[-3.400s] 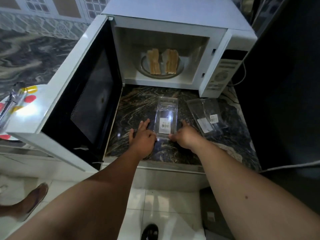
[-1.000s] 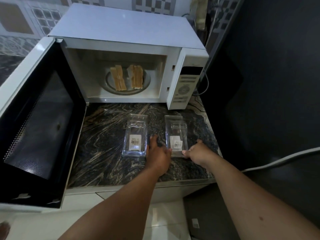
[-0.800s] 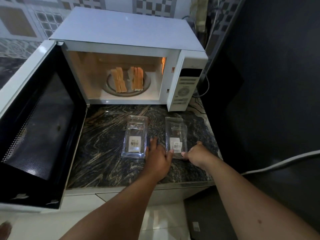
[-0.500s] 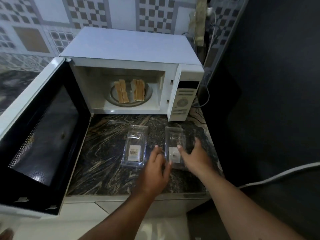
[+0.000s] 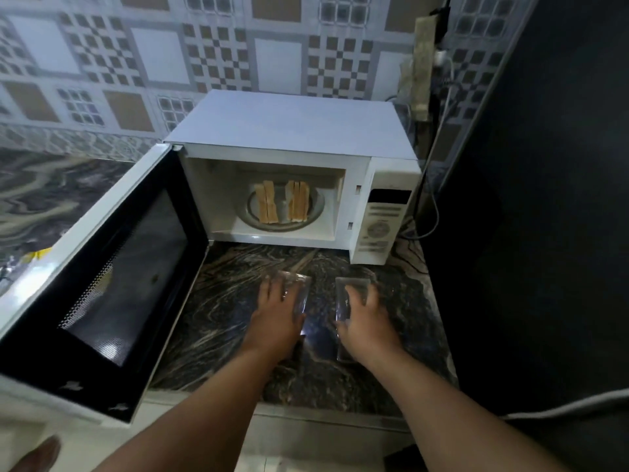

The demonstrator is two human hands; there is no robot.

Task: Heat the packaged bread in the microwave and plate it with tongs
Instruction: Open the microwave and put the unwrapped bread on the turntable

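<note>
A white microwave (image 5: 292, 120) stands on the dark marble counter (image 5: 221, 301) with its door (image 5: 112, 267) swung wide open to the left. Inside, two pairs of toasted bread slices (image 5: 267, 202) stand on the glass turntable (image 5: 316, 212). Two empty clear plastic bread packages lie side by side in front of it. My left hand (image 5: 275, 318) lies flat on the left package (image 5: 301, 291), fingers stretched out. My right hand (image 5: 367, 318) rests on the right package (image 5: 352, 289), covering most of it. No tongs or plate are in view.
The open door juts out past the counter's front edge on the left. A dark tall surface (image 5: 544, 199) closes off the right side. A power strip (image 5: 423, 63) with cables hangs behind the microwave. A white cable (image 5: 561, 407) runs at lower right. A foot (image 5: 37, 451) shows at lower left.
My left hand has moved left from the right package onto the left one. My right hand has settled on top of the right package. The view has tilted up toward the wall.
</note>
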